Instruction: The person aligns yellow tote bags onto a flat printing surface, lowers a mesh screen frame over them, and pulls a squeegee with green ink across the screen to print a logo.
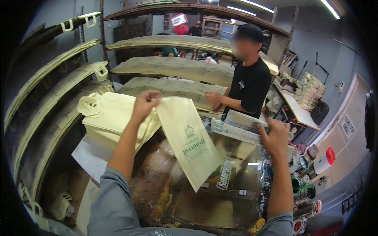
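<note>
My left hand [146, 103] is closed in a pinch on the top left corner of a pale yellow cloth bag [185, 133] with a green print. The bag hangs at a slant above the glossy, stained work table [157, 188]. At the right, my right hand [275, 137] is closed on the near end of a paint-smeared, pale screen-printing frame [238, 128], which stands tilted up over the table's far side. Left of the printed bag lies a thick stack of plain pale yellow bags [110, 112], beside my left forearm.
Racks with curved rows of printed bags [173, 67] rise behind and along the left [55, 88]. Across the table stands a person in a black shirt [252, 82]. Paint tins and tubs [305, 192] crowd the right edge. A sticker [223, 173] lies on the table.
</note>
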Demonstrator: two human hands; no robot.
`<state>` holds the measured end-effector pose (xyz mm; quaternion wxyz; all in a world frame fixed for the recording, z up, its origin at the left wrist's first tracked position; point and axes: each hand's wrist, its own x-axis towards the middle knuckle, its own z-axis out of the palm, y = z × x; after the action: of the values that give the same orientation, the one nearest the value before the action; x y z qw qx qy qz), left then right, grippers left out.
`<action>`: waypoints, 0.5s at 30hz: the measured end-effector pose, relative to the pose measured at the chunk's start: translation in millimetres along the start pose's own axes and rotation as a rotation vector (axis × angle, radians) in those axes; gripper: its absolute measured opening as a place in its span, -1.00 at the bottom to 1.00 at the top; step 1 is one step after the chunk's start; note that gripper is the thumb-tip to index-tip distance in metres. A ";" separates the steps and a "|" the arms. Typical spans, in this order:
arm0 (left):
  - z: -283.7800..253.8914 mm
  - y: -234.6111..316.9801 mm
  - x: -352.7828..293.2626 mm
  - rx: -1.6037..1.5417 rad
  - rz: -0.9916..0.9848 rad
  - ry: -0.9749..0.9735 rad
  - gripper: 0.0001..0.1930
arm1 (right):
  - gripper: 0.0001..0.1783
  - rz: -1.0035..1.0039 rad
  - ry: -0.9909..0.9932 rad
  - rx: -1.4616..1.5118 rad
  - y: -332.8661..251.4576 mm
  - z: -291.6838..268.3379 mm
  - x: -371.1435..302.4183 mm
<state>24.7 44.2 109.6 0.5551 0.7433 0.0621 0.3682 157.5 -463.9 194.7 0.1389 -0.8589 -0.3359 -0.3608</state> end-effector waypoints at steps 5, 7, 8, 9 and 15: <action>-138.0 -29.3 23.3 0.021 0.027 0.315 -0.57 | -0.51 0.004 0.031 0.014 -2.7 -3.0 -5.1; -191.8 -56.3 23.7 0.075 -0.027 0.456 -0.58 | -0.51 0.014 0.003 0.021 -1.6 -1.8 -3.8; -211.5 -67.2 19.6 0.161 -0.060 0.526 -0.58 | -0.50 0.006 -0.005 -0.001 -0.4 -3.9 -2.9; -236.1 -78.3 8.7 0.312 -0.101 0.615 -0.58 | -0.48 -0.008 -0.010 -0.001 0.5 -0.8 -1.0; -198.9 -86.2 -114.2 0.940 0.107 0.964 -0.62 | -0.51 -0.071 0.013 -0.074 16.4 10.4 -11.8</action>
<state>-152.9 174.4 2.3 0.0637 0.6606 0.4193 0.6195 168.1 -476.6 179.0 0.0962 -0.8487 -0.3516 -0.3833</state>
